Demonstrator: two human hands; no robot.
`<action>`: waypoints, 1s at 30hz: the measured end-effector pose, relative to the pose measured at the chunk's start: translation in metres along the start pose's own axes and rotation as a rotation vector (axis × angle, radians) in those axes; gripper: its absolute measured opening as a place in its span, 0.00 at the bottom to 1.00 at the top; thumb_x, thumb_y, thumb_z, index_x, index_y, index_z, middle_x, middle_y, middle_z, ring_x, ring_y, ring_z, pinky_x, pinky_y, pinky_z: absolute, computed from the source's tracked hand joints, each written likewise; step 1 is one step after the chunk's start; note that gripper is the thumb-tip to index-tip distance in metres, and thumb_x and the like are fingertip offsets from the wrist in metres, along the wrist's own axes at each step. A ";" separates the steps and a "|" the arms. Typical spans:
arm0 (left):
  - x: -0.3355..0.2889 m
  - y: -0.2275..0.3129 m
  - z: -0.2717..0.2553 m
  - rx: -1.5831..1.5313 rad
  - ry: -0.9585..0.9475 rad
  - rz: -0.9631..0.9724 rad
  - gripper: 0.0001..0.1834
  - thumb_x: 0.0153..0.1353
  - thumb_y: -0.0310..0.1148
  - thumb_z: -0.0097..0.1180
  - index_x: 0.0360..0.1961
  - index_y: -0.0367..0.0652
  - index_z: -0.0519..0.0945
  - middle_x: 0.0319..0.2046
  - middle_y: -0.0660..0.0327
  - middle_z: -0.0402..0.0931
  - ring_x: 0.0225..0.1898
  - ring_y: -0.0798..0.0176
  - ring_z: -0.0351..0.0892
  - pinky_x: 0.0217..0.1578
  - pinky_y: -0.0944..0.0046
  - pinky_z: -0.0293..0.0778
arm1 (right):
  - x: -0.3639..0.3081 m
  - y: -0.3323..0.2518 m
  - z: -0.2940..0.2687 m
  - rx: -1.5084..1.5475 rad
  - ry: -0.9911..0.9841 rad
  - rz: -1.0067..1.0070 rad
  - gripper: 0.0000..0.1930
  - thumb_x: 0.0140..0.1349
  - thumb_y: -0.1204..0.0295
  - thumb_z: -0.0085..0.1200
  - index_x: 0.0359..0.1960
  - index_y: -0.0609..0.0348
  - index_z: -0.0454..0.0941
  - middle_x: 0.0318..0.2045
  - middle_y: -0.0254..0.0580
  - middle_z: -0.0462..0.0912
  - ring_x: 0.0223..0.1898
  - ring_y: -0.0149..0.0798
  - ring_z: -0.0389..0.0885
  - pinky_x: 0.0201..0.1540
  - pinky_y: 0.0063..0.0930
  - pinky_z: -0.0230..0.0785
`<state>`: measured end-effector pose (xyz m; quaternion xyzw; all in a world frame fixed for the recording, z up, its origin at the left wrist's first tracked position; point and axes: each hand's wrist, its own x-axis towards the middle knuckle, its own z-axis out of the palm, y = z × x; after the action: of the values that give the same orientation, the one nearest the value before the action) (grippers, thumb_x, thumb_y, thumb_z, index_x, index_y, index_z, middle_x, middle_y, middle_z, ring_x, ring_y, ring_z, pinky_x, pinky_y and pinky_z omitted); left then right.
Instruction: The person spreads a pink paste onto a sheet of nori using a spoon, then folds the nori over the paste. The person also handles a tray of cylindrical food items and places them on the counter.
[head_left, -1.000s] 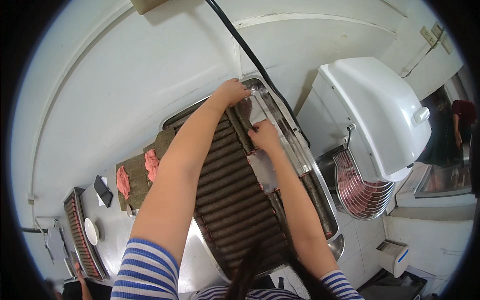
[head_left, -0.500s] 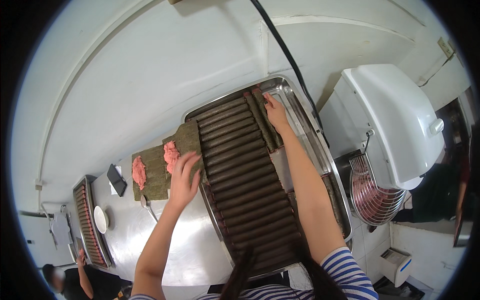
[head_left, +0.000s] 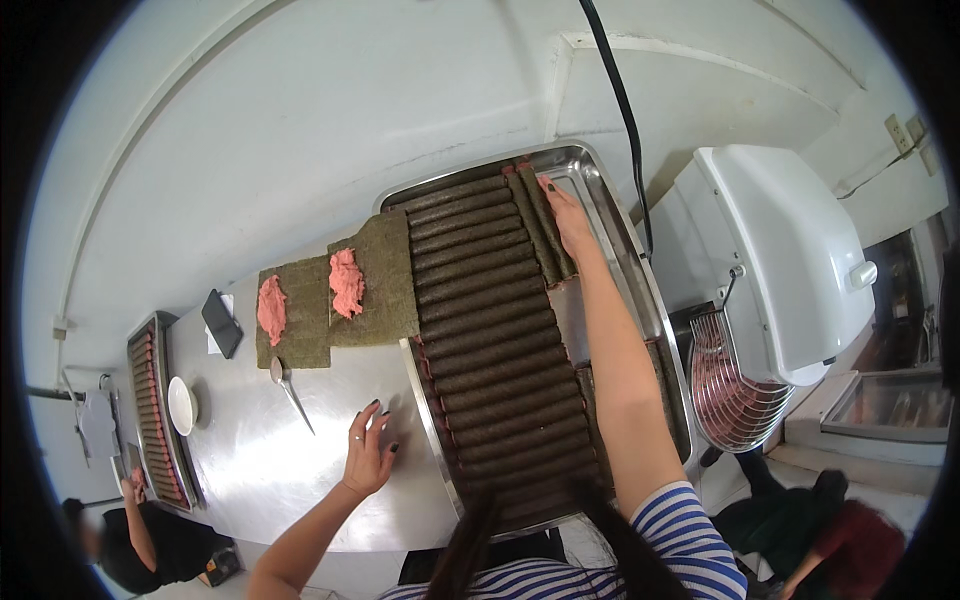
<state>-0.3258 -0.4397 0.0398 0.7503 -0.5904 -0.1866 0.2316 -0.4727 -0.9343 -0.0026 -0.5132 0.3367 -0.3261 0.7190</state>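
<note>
My right hand (head_left: 568, 218) reaches to the far right of a large metal tray (head_left: 640, 240). Its fingers lie stretched along the outer side of a seaweed roll (head_left: 541, 215); they do not wrap around it. Several more dark rolls (head_left: 480, 300) lie packed in rows in the tray. Over the steel table, left of the tray, my left hand (head_left: 370, 452) hovers open with nothing in it, fingers apart. Beyond it lie nori sheets (head_left: 380, 310), one partly over the tray's edge, bearing two lumps of pink paste (head_left: 346, 283). A spoon (head_left: 290, 392) rests just below the sheets.
Left on the steel table (head_left: 240, 450) are a phone (head_left: 222, 322), a white bowl (head_left: 183, 405) and another tray of rolls (head_left: 150, 400). A white mixer (head_left: 780, 260) with a wire guard stands right of the tray. One co-worker (head_left: 150, 540) is at lower left, other people (head_left: 830, 540) at lower right.
My left hand has drawn back from the nori sheets toward me, over bare table. My right hand stays by the end roll, its fingers now laid along the side. The view has shifted slightly.
</note>
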 end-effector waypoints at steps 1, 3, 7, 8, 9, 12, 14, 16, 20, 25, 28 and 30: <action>-0.004 -0.002 0.008 0.002 0.005 -0.023 0.31 0.53 0.22 0.53 0.61 0.39 0.63 0.65 0.45 0.53 0.64 0.36 0.55 0.64 0.46 0.56 | -0.001 -0.002 0.002 -0.005 -0.010 0.004 0.25 0.74 0.67 0.33 0.69 0.64 0.55 0.68 0.41 0.62 0.68 0.36 0.60 0.69 0.26 0.48; -0.009 -0.002 0.020 0.063 0.029 -0.036 0.32 0.52 0.24 0.54 0.60 0.39 0.63 0.64 0.44 0.54 0.65 0.37 0.55 0.64 0.44 0.55 | -0.007 -0.012 0.001 0.004 -0.029 0.070 0.26 0.74 0.64 0.34 0.69 0.65 0.53 0.69 0.42 0.60 0.70 0.37 0.56 0.71 0.28 0.45; -0.009 -0.002 0.027 0.122 0.127 -0.037 0.33 0.52 0.26 0.56 0.61 0.39 0.63 0.64 0.44 0.56 0.64 0.39 0.57 0.65 0.42 0.53 | -0.023 -0.017 -0.006 0.036 -0.009 0.006 0.30 0.74 0.59 0.34 0.70 0.67 0.50 0.70 0.45 0.55 0.72 0.39 0.50 0.73 0.30 0.39; -0.009 -0.002 0.029 0.118 0.156 -0.049 0.33 0.52 0.26 0.56 0.61 0.39 0.63 0.64 0.45 0.56 0.64 0.39 0.57 0.65 0.42 0.53 | -0.026 -0.013 -0.007 0.041 -0.028 -0.003 0.31 0.74 0.58 0.34 0.70 0.68 0.49 0.71 0.46 0.55 0.72 0.40 0.50 0.73 0.30 0.39; -0.008 -0.001 0.028 0.119 0.188 -0.059 0.32 0.52 0.26 0.56 0.61 0.39 0.63 0.64 0.45 0.56 0.64 0.39 0.57 0.65 0.42 0.53 | -0.026 -0.010 -0.005 0.050 -0.050 -0.016 0.31 0.74 0.57 0.34 0.70 0.68 0.49 0.71 0.47 0.54 0.72 0.40 0.50 0.73 0.30 0.39; -0.007 -0.001 0.029 0.113 0.177 -0.043 0.32 0.54 0.27 0.56 0.61 0.38 0.63 0.64 0.45 0.56 0.64 0.40 0.58 0.65 0.42 0.53 | -0.031 -0.003 0.002 0.079 -0.033 -0.047 0.32 0.74 0.55 0.32 0.70 0.68 0.48 0.71 0.48 0.54 0.72 0.41 0.49 0.73 0.31 0.37; -0.009 0.000 0.028 0.109 0.173 -0.047 0.31 0.54 0.27 0.56 0.61 0.37 0.63 0.64 0.45 0.57 0.64 0.40 0.58 0.64 0.42 0.53 | -0.033 -0.003 0.004 0.086 -0.025 -0.058 0.32 0.74 0.54 0.31 0.70 0.68 0.47 0.71 0.49 0.54 0.73 0.41 0.48 0.73 0.32 0.37; -0.010 0.001 0.028 0.101 0.161 -0.068 0.31 0.54 0.28 0.56 0.60 0.37 0.63 0.64 0.46 0.57 0.64 0.41 0.58 0.65 0.42 0.53 | -0.035 -0.004 -0.005 0.071 -0.042 -0.059 0.32 0.74 0.55 0.29 0.70 0.67 0.47 0.71 0.49 0.53 0.73 0.41 0.48 0.73 0.32 0.37; -0.007 0.000 0.028 0.092 0.174 -0.060 0.31 0.54 0.28 0.56 0.60 0.38 0.63 0.63 0.48 0.58 0.64 0.42 0.58 0.64 0.43 0.54 | -0.047 0.002 -0.012 0.063 -0.022 -0.075 0.31 0.74 0.55 0.29 0.70 0.66 0.47 0.71 0.48 0.53 0.73 0.41 0.46 0.73 0.31 0.36; -0.005 0.004 0.024 0.098 0.155 -0.063 0.31 0.54 0.29 0.57 0.60 0.39 0.64 0.63 0.49 0.59 0.64 0.42 0.58 0.65 0.45 0.54 | -0.053 0.003 0.000 -0.074 -0.038 -0.079 0.33 0.74 0.53 0.30 0.71 0.65 0.47 0.71 0.47 0.53 0.73 0.41 0.46 0.73 0.31 0.35; -0.008 0.003 0.025 0.112 0.139 -0.087 0.30 0.54 0.31 0.57 0.60 0.39 0.65 0.63 0.49 0.59 0.64 0.43 0.58 0.65 0.45 0.54 | -0.050 -0.002 0.002 -0.019 -0.063 -0.059 0.33 0.74 0.53 0.30 0.71 0.65 0.47 0.71 0.47 0.53 0.73 0.40 0.47 0.73 0.31 0.36; -0.006 0.002 0.025 0.108 0.140 -0.078 0.30 0.55 0.32 0.57 0.59 0.40 0.65 0.63 0.50 0.59 0.64 0.44 0.58 0.65 0.45 0.54 | -0.036 -0.001 -0.009 -0.028 -0.055 -0.080 0.33 0.74 0.53 0.30 0.71 0.65 0.47 0.71 0.46 0.53 0.73 0.40 0.46 0.73 0.32 0.35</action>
<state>-0.3423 -0.4371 0.0205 0.7953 -0.5524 -0.1106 0.2239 -0.5005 -0.9102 0.0013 -0.5451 0.3007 -0.3357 0.7069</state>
